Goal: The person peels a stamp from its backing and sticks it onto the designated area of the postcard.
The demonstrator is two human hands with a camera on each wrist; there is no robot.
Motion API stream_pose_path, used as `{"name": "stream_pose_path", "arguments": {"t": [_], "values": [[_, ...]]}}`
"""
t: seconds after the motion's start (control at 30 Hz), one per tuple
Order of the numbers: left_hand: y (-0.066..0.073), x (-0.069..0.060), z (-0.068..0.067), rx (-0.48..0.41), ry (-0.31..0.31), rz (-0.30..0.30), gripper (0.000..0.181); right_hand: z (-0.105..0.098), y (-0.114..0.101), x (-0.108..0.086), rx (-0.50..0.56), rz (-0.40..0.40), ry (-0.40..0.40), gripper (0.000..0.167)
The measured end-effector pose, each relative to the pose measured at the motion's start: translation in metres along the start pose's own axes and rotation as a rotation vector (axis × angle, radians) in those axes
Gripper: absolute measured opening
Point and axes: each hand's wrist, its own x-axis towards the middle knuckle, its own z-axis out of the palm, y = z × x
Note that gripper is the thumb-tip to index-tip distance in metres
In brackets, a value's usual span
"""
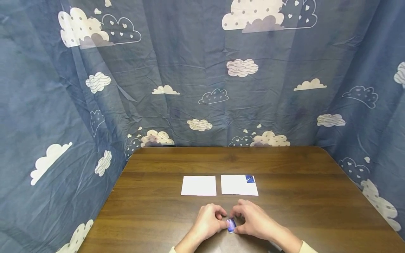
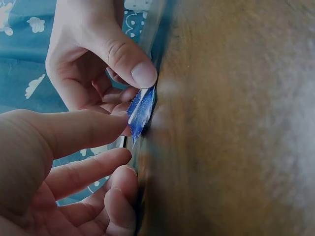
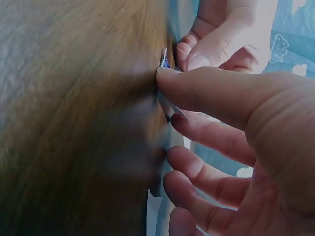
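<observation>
A small blue-purple stamp (image 1: 231, 225) with toothed edges is between both hands, low over the near part of the table. The right hand (image 1: 253, 219) pinches the stamp between thumb and forefinger. In the left wrist view, the stamp (image 2: 141, 113) looks bent, with a pale crease. The left hand (image 1: 209, 221) touches its left edge with an outstretched thumb, while its other fingers are loosely bent and apart from it. In the right wrist view, a sliver of the stamp (image 3: 166, 63) shows behind the right thumb; the rest is mostly hidden.
Two white paper rectangles, a left one (image 1: 198, 186) and a right one (image 1: 237, 186), lie side by side beyond the hands. A dark blue stamp (image 1: 249, 179) is on the right one's upper right corner. Behind the wooden table (image 1: 142, 211) hangs a cloud-patterned curtain (image 1: 190, 70).
</observation>
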Motion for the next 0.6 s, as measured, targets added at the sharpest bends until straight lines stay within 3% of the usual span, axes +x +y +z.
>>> {"name": "stream_pose_path", "arguments": {"t": [0.37, 0.6], "values": [[-0.0016, -0.0009, 0.0062, 0.07, 0.034, 0.04, 0.017, 0.0028, -0.0031, 0.0032, 0.032, -0.028, 0.03, 0.036], [-0.0012, 0.0007, 0.0074, 0.114, 0.043, 0.044, 0.019, 0.0027, -0.0051, 0.0049, 0.187, -0.021, 0.0, 0.033]]}}
